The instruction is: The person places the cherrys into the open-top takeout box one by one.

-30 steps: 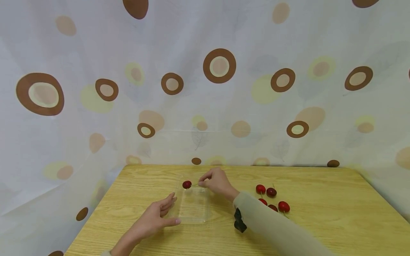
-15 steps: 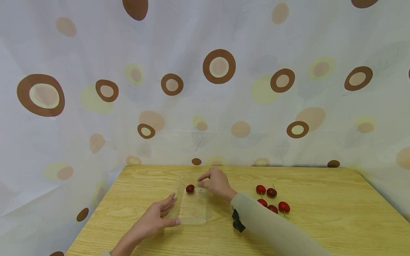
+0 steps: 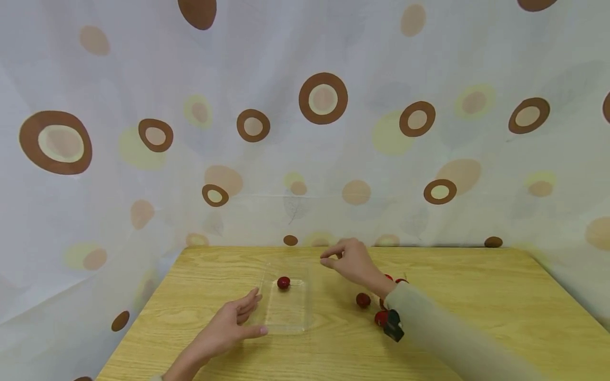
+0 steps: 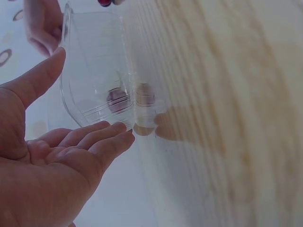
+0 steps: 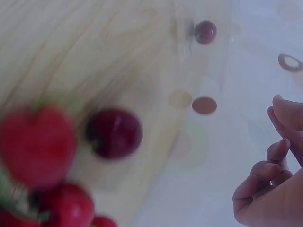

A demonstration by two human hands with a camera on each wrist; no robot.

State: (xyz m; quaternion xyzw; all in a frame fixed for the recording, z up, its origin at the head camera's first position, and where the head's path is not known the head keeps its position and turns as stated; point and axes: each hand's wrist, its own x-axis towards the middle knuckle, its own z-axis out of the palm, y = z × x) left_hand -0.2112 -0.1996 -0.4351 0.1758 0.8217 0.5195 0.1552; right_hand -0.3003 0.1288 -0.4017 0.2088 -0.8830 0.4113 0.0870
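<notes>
A clear plastic container (image 3: pixel 287 316) lies on the wooden table with one dark red cherry (image 3: pixel 283 283) inside, its stem pointing right. My left hand (image 3: pixel 227 329) rests at the container's left side. In the left wrist view its straight fingers touch the end of the container (image 4: pixel 97 49), and the thumb lies near the rim. Beyond the container's far right corner, my right hand (image 3: pixel 351 263) hovers above the table. Its thumb and index finger are close together with nothing between them; the other fingers are loosely bent in the right wrist view.
A loose dark cherry (image 3: pixel 363 300) lies right of the container. More red cherries (image 3: pixel 379 318) are partly hidden by the right forearm and the black wrist device (image 3: pixel 394 326). A patterned curtain (image 3: pixel 305 159) hangs behind the table (image 3: pixel 214 264).
The cherry has been lowered into the container and let go by my right hand, which has moved right. Some loose cherries have shifted left near the right wrist. My left hand stays put.
</notes>
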